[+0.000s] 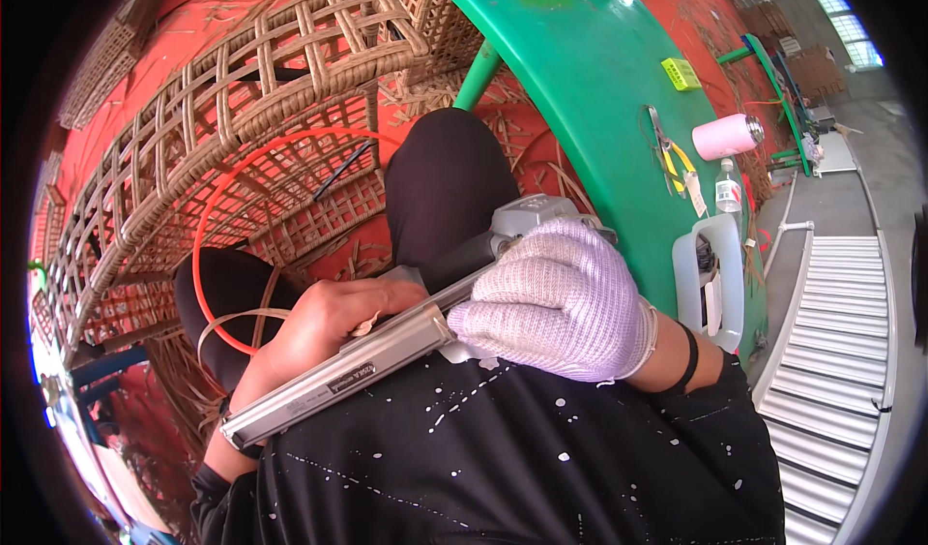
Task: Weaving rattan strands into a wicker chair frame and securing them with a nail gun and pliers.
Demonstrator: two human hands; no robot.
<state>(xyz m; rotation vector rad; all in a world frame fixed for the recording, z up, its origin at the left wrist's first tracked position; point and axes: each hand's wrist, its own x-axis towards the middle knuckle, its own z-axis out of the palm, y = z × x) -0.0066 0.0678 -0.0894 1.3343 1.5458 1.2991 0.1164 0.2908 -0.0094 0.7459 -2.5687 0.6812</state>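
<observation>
A grey pneumatic stapler [348,376] lies across my lap, its long metal magazine slanting down to the left and its grey head [532,214] up toward the right. My bare left hand [333,318] is closed along the far side of the magazine, fingers partly hidden behind it. In a white-lilac knit glove, my right hand [561,298] curls over the stapler just below its head; its fingertips press by the magazine's end. An orange air hose [208,197] loops from beside my left wrist up past my knees. A flat woven strand [259,313] crosses near that wrist.
Brown woven wicker frames [261,90] stand ahead and left over a red floor strewn with strands. The green table [580,81] at right bears cutting pliers [672,163], a pink flask [727,137], a clear bottle [728,187], a yellow-green box [681,74] and a pale bin [684,284]. A roller conveyor [826,371] lies beyond.
</observation>
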